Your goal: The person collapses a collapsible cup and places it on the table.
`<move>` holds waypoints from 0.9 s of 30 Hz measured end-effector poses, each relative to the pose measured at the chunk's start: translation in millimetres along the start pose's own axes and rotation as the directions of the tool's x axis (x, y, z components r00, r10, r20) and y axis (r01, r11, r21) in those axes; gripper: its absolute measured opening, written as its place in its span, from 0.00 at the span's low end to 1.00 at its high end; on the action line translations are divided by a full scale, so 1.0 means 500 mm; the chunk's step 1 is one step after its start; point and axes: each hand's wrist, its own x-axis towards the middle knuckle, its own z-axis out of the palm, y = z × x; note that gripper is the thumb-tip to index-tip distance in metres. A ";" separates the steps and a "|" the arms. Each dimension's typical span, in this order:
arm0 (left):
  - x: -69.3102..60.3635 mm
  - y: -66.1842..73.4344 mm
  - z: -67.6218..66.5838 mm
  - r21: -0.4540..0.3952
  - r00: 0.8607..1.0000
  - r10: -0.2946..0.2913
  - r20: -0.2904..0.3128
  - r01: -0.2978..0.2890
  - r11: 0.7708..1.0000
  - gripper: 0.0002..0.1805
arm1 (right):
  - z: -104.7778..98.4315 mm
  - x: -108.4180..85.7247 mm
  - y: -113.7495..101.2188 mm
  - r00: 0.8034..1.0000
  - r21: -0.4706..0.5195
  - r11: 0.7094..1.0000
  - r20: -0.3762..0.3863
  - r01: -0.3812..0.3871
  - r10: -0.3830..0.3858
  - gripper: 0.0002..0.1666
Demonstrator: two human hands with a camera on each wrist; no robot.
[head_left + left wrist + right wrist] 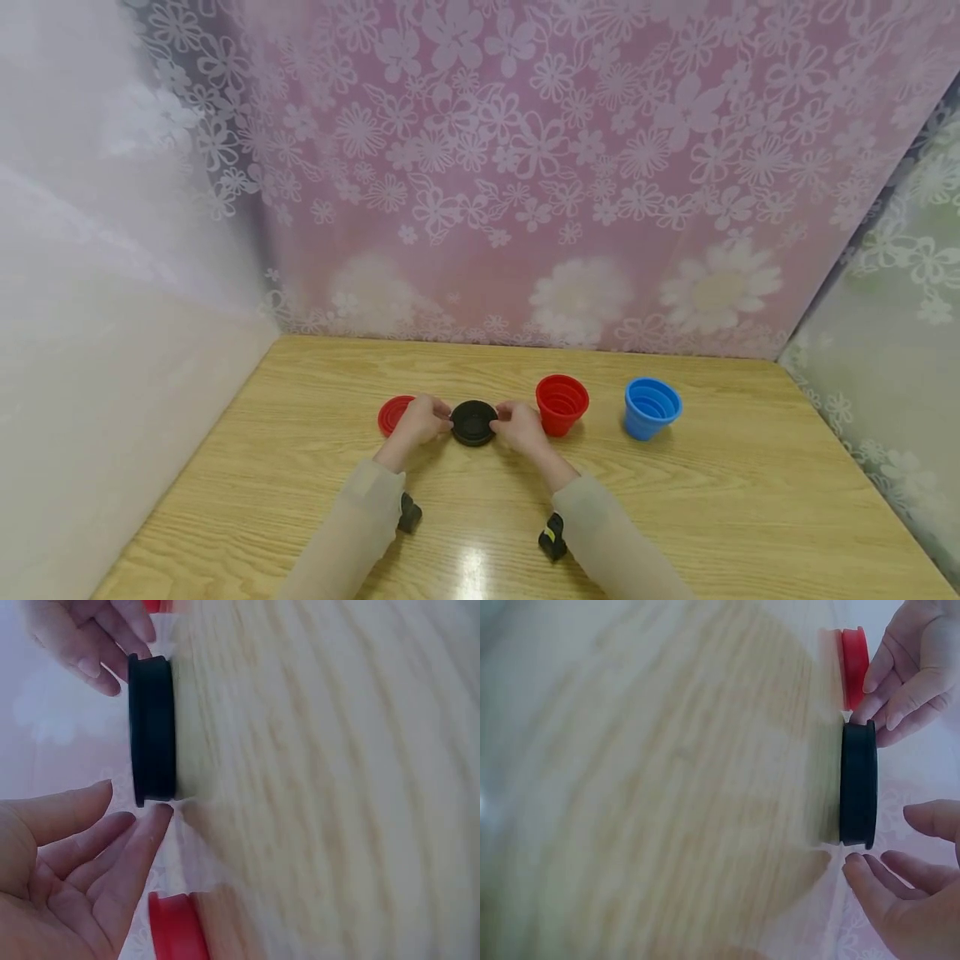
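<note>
A black collapsible cup [473,423], folded flat into a thick disc with a wider rim [136,731], lies on the table between the two hands. At its left side is my left hand [422,419], fingers extended and thumb apart; its fingertips [166,814] are right by the disc's edge. From the other side my right hand [519,427] reaches in. In the right wrist view, its fingers [870,889] are loosely extended, a small gap from the disc. Partly behind the left hand sits a flattened red collapsible cup [392,414].
Right of the right hand stands an expanded red cup [559,417], mouth up. Farther right is an expanded blue cup [649,421]. All rest on a wood-grain table [720,508], with a pink flowered cloth [495,250] along its back and pale cloth at both sides.
</note>
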 end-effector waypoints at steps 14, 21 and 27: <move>-0.036 0.012 -0.004 -0.076 0.993 0.067 -0.099 -0.075 0.994 0.16 | -0.036 -0.043 -0.029 0.999 0.098 0.994 -0.002 0.047 -0.047 0.22; -0.039 0.020 0.010 -0.089 0.978 0.166 -0.128 -0.177 0.980 0.14 | -0.057 -0.064 -0.045 0.992 0.126 0.985 -0.074 0.115 -0.106 0.18; -0.039 0.039 0.023 -0.131 0.976 0.182 -0.117 -0.197 0.972 0.14 | -0.075 -0.079 -0.046 0.987 0.130 0.984 -0.118 0.125 -0.109 0.16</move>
